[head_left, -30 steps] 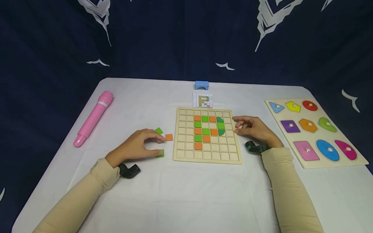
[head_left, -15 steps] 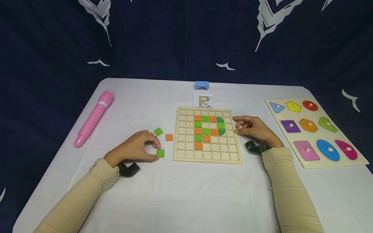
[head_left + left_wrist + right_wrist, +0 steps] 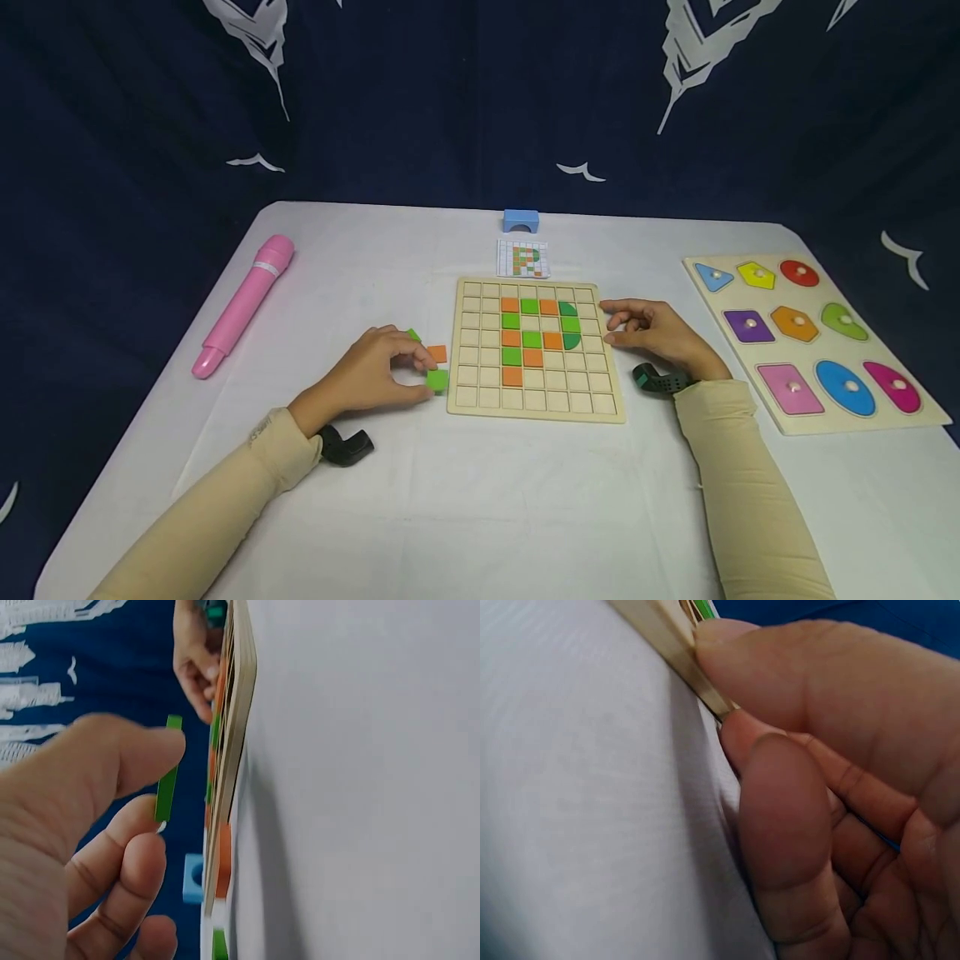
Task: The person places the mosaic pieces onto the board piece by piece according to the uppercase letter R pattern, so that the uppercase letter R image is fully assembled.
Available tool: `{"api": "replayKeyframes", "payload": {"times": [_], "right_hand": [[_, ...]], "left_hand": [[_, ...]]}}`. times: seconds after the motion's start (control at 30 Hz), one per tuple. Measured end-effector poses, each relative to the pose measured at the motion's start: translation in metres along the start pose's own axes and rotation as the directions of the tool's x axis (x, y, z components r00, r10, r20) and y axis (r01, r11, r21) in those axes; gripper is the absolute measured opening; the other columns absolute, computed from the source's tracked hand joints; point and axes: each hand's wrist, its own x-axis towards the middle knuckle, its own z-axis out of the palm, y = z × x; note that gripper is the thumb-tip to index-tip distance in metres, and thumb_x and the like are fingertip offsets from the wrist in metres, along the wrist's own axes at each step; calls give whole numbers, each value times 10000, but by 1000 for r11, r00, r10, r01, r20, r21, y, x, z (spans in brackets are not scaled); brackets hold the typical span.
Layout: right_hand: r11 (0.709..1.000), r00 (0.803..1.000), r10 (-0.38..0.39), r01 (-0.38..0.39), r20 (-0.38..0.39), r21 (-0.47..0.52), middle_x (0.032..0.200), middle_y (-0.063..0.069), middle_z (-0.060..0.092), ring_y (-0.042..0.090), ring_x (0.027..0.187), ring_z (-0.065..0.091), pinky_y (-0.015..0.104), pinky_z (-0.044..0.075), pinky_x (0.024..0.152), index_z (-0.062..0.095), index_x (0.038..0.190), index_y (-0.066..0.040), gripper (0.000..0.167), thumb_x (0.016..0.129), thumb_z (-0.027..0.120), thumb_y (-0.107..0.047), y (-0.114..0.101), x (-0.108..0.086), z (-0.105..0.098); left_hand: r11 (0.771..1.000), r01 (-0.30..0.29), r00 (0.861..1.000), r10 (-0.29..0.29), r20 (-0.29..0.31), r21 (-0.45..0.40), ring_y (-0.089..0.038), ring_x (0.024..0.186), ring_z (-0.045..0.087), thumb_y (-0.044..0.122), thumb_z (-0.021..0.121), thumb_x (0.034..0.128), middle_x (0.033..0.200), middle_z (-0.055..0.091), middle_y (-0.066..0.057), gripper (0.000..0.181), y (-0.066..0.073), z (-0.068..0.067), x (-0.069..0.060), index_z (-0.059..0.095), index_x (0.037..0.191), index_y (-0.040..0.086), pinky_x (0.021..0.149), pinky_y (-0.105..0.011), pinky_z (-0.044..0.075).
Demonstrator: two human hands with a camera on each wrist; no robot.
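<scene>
Thumb and fingertips of my left hand (image 3: 371, 372) pinch a green square tile (image 3: 437, 382) just left of the wooden grid board (image 3: 536, 417). In the left wrist view this tile (image 3: 168, 784) stands on edge, raised above the table. An orange tile (image 3: 438, 354) and a partly hidden green tile (image 3: 413, 334) lie beyond those fingers. Orange and green squares with two dark green rounded pieces form a pattern on the board. My right hand (image 3: 651, 332) touches the board's right edge with thumb and index finger apart; in the right wrist view its thumb (image 3: 742, 656) meets the rim.
Behind the board lie a pattern card (image 3: 522, 259) and a blue arched block (image 3: 521, 221). A pink microphone-shaped toy (image 3: 243, 306) is at the left. On the right sits a knobbed shape puzzle (image 3: 813, 342). A dark curtain (image 3: 450, 100) hangs behind the white-covered table.
My left hand first reaches over the nearer green tile, then closes on it, and now has lifted it and carried it right toward the board. The right hand stays at the board's edge.
</scene>
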Motion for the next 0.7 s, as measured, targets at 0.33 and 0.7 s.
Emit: {"api": "replayKeyframes", "payload": {"times": [0.33, 0.7], "right_hand": [[1000, 1000, -7, 7, 4, 3, 1013, -1, 661, 97, 806, 523, 188, 464, 712, 543, 1494, 123, 592, 967, 778, -8, 1, 0, -1], [1000, 1000, -12, 12, 4, -1, 1007, -20, 667, 99, 802, 524, 194, 460, 705, 546, 1492, 123, 602, 957, 789, -9, 2, 1, -1]], "left_hand": [[998, -29, 999, 28, 18, 48, -112, 898, 562, 250, 957, 786, 870, 688, 137, 226, 21, 23, 25, 808, 953, 224, 902, -401, 386], [996, -62, 997, 59, 49, 63, -115, 982, 577, 288, 933, 805, 871, 678, 149, 209, 34, 46, 48, 796, 951, 228, 925, -382, 400]]}}
